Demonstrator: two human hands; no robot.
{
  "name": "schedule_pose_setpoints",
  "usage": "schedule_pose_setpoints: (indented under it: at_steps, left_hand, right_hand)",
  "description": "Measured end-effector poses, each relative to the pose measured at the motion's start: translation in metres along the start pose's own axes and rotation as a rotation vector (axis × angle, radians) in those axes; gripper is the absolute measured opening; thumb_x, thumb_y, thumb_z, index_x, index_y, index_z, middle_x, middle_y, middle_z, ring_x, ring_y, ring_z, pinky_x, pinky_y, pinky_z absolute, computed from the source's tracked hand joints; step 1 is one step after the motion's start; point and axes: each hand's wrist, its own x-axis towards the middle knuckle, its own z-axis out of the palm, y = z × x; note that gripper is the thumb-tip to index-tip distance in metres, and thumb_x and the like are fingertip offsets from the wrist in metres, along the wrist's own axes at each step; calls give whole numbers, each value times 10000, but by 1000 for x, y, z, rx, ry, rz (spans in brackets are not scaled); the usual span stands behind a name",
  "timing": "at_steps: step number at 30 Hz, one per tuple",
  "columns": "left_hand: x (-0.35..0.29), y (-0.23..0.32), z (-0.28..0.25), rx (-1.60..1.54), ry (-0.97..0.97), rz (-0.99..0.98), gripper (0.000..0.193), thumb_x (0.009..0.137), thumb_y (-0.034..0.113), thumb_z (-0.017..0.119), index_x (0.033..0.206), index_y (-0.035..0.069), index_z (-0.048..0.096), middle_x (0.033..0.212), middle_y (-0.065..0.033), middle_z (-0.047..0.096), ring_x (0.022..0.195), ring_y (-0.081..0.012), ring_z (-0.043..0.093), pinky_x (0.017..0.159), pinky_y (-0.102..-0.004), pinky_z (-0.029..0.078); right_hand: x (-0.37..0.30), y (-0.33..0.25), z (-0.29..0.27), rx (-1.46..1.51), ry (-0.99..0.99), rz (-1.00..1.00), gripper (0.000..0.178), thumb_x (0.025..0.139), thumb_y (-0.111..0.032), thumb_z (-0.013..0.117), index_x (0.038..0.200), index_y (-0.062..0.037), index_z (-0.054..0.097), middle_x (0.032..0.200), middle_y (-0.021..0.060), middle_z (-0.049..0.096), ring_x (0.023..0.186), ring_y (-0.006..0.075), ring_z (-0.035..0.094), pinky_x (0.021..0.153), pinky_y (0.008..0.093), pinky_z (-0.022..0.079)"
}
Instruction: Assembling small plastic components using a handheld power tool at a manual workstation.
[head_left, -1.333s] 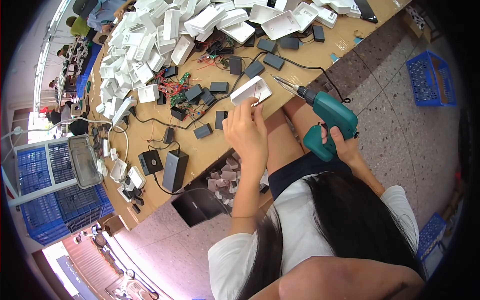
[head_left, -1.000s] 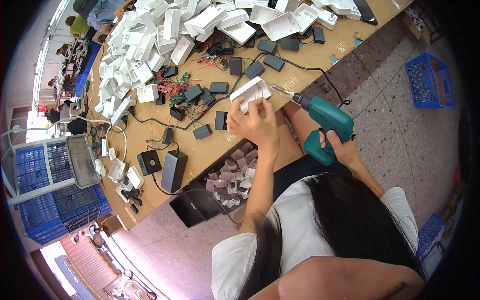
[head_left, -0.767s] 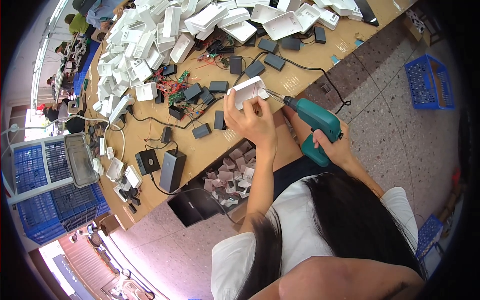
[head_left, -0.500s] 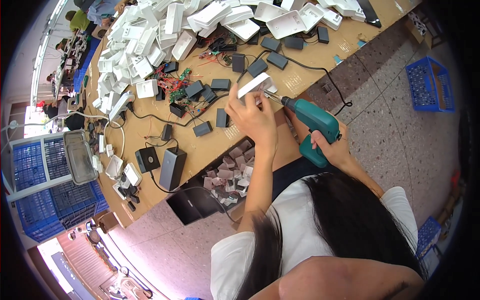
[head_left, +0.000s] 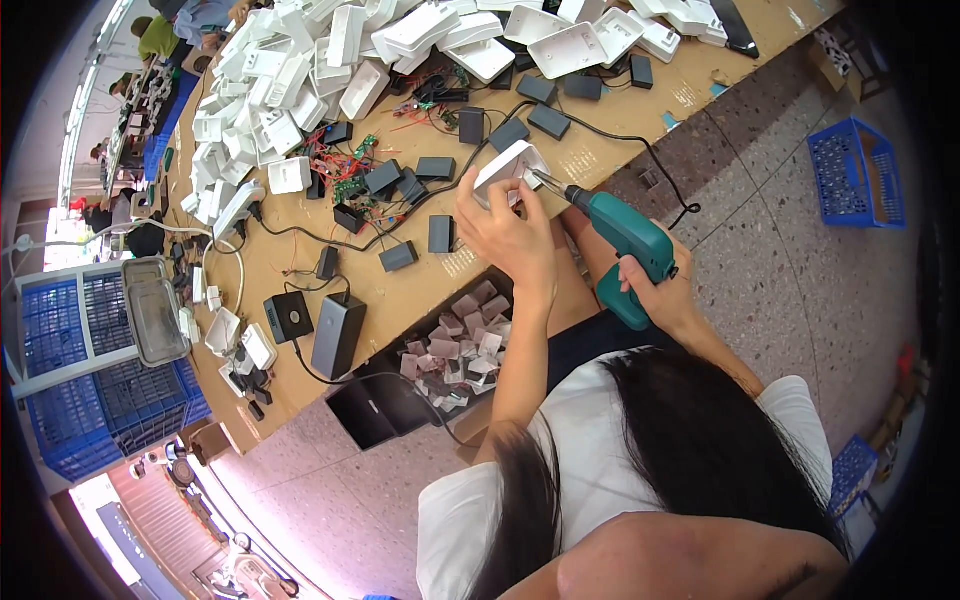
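from my remote seat i take the open white plastic housing [head_left: 497,176] as my landmark: it sits at the near edge of the cardboard-topped table [head_left: 425,283], hollow side turned toward the wearer, and i cannot tell whether it rests there. the left hand [head_left: 513,243] is clamped on its near wall, fingertips bent inside, probably to steady it. right of the housing, the right hand [head_left: 660,290] is wrapped around the grip of a teal pistol-grip electric screwdriver [head_left: 632,232], slanted so its long bit reaches the housing's inner right end; i cannot make out what the tip meets. left of the housing lie small black rectangular cases [head_left: 441,234] and red-wired circuit boards [head_left: 350,183]; beyond it a heap of similar white shells [head_left: 290,85] is piled, seemingly within reach.
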Motion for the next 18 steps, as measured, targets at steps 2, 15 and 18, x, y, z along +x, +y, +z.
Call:
schedule_pose_setpoints:
  at_steps: [2, 15, 18]
  left_hand:
    - [-1, -1, 1, 7, -7, -7, 97, 824, 128, 759, 846, 87, 673, 1337, -110, 551, 1217, -344, 528, 949, -463, 409]
    - [3, -11, 4, 2, -25, -30, 95, 809, 136, 770, 841, 90, 693, 1297, -106, 558, 1209, -333, 531, 929, -460, 401]
    - [4, -14, 5, -2, -30, -34, 96, 810, 143, 770, 842, 91, 696, 1288, -108, 560, 1207, -327, 532, 923, -458, 401]
  right_hand:
    - [2, -1, 3, -54, 1, -47, 186, 969, -95, 668, 1086, 35, 603, 767, 45, 633, 626, 95, 613, 589, 251, 511]
    - [14, 0, 17, 49, 56, 100, 203, 932, -115, 718, 1040, 46, 661, 889, 63, 634, 614, 108, 612, 558, 266, 489]
    - [15, 8, 21, 37, 68, 76, 205, 936, -126, 720, 1035, 44, 662, 888, 61, 635, 610, 103, 614, 546, 263, 487]
